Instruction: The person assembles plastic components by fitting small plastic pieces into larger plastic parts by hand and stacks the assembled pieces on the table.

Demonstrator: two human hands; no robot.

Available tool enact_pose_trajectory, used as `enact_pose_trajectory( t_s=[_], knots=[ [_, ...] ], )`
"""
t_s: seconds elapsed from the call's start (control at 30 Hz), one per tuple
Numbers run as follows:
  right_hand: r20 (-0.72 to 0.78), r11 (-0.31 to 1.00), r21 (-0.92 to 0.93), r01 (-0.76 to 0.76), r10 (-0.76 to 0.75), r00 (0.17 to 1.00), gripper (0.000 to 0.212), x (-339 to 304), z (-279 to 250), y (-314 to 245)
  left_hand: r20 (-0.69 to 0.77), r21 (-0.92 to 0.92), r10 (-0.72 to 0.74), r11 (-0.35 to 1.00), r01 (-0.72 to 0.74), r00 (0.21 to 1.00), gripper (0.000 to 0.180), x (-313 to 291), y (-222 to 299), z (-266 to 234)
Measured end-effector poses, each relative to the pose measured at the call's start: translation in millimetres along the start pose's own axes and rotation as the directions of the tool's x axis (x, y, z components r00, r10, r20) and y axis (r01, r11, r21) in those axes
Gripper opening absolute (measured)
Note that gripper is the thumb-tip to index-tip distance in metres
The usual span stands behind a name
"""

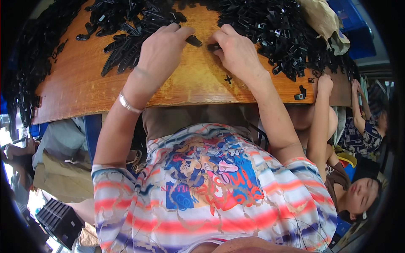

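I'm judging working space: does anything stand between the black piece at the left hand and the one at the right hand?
Nothing visible does: only wooden tabletop shows between the black piece at the left hand and the second piece in the right hand. A black cross lies nearer the person, off that line.

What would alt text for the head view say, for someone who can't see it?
A person's left hand is at one small black part and the right hand pinches another black part, over a worn wooden table. Heaps of black parts lie to both sides; a co-worker's hand is further right.
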State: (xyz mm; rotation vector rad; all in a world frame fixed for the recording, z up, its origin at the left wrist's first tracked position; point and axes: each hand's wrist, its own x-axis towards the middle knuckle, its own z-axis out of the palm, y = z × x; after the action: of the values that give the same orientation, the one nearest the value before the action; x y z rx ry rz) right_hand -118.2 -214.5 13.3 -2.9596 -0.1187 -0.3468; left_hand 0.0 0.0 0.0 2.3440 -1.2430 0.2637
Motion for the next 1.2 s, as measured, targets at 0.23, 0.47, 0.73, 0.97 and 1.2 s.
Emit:
enact_pose_trajectory(
  t_s=[0.23,0.47,0.73,0.97,1.2],
  knots=[
    [-0.111,0.811,0.573,-0.123,0.225,0.968,0.028,-24.7,-1.6,-15.4,-0.161,0.064,0.215,0.976,-0.207,0.963,0.015,3.3,14.2,14.8],
    [-0.231,0.913,0.409,-0.002,0.105,0.967,0.023,-38.6,16.2,-20.9,-0.057,0.028,0.165,0.986,-0.163,0.985,0.016,-30.1,27.2,3.3],
    [-0.051,0.974,0.097,-0.202,0.208,0.977,0.024,-34.6,-5.1,-33.2,-0.164,-0.152,0.091,0.982,-0.116,0.982,0.011,-68.5,33.8,-5.3],
    [-0.056,0.898,0.391,-0.201,0.242,0.969,0.026,-35.1,-3.3,-42.9,-0.148,-0.232,-0.001,0.972,-0.034,0.989,0.016,-76.5,31.4,-12.6],
    [-0.171,0.878,0.471,-0.087,0.187,0.967,0.026,-36.8,20.3,-46.4,-0.107,-0.167,-0.067,0.985,0.049,0.992,0.022,-76.9,21.8,-9.9]
  ],
)
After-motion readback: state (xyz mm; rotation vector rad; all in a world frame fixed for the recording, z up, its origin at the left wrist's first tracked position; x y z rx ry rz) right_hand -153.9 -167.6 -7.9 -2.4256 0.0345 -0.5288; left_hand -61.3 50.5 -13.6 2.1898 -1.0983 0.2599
